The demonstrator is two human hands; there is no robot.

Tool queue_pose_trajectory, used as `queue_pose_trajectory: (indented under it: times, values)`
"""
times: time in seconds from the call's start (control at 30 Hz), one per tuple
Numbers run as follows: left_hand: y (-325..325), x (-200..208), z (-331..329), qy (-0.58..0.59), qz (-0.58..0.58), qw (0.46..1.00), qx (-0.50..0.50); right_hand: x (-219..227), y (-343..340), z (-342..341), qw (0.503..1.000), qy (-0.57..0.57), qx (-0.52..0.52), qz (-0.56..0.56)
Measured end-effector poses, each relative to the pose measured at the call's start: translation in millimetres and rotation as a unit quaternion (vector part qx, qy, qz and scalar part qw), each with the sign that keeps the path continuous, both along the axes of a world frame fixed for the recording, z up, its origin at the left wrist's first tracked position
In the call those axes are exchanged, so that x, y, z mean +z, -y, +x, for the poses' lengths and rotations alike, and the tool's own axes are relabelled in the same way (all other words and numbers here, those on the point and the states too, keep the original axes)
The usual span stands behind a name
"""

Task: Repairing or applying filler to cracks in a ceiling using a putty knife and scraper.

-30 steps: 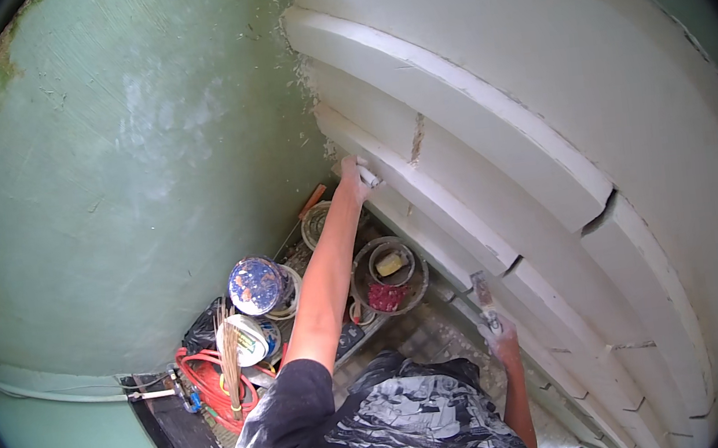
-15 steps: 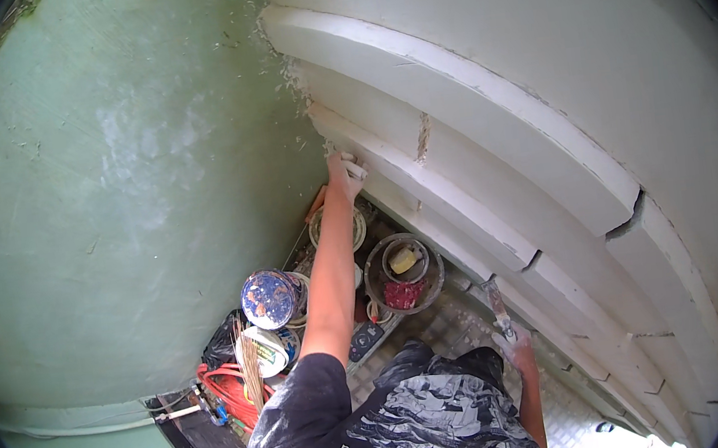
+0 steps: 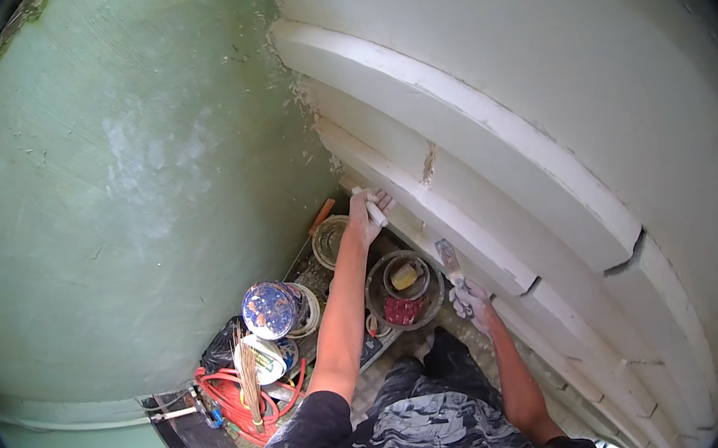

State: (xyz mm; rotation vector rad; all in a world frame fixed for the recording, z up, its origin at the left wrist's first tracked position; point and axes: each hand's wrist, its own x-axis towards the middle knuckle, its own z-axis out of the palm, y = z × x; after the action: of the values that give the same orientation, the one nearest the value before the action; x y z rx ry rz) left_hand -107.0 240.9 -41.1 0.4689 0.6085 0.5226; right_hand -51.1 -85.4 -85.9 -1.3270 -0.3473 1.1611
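My left hand point(image 3: 365, 220) is closed around a short white bar-like piece point(image 3: 374, 212), whose kind I cannot make out. It is beside the stepped white moulding point(image 3: 407, 179), close to the corner with the green wall point(image 3: 189, 208). My right hand point(image 3: 471, 298) grips a putty knife point(image 3: 448, 257), its blade smeared with pale paste and pointing up toward the moulding's lower steps. White residue coats the fingers of both hands. Between my forearms stands a round grey tub point(image 3: 374, 297) holding a smaller bowl with a yellow sponge point(image 3: 404, 276) and a crumpled red item point(image 3: 404, 310).
Left of my left forearm are a paint bucket with a blue splattered lid point(image 3: 268, 310), a white tub point(image 3: 261, 359), a bundle of thin sticks point(image 3: 251, 382), a red hose point(image 3: 231, 402) and a black bag point(image 3: 221, 346). Another bucket point(image 3: 328, 243) sits in the corner.
My left hand has drawn back from the corner, still gripping the white piece. My right hand has risen forward and left, bringing the putty knife nearer the moulding.
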Motion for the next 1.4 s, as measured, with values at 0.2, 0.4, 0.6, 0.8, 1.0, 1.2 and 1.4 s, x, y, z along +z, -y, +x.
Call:
queue_pose_trajectory:
  times: [0.2, 0.4, 0.6, 0.8, 1.0, 1.2, 1.4]
  values:
    - [0.6, 8.3, -5.2, 0.005, 0.004, 1.000, 0.024, -0.2, -67.6, 24.2, 0.979, -0.165, 0.064, 0.097]
    - [-2.4, 29.1, -14.6, -0.065, 0.110, 0.991, 0.050, 4.3, -117.4, 32.1, 0.989, -0.109, 0.068, 0.077]
    - [-35.9, 94.7, -68.3, -0.195, 0.463, 0.832, 0.235, -9.3, -131.1, 29.3, 0.990, -0.103, 0.053, 0.078]
    - [-94.1, 212.4, -116.8, -0.335, 0.740, 0.544, 0.211, -19.9, -151.5, 42.3, 0.991, -0.099, 0.047, 0.076]
    - [-180.1, 264.4, -189.2, -0.328, 0.917, 0.215, 0.070, -21.2, -134.3, 24.3, 0.992, -0.085, 0.045, 0.079]
    - [-186.9, 246.8, -178.3, -0.310, 0.934, 0.137, 0.114, -25.4, -159.9, 30.2, 0.993, -0.076, 0.014, 0.092]
    - [-192.2, 244.5, -183.6, -0.309, 0.936, 0.092, 0.140, -38.7, -143.8, 24.4, 0.997, -0.043, -0.009, 0.066]
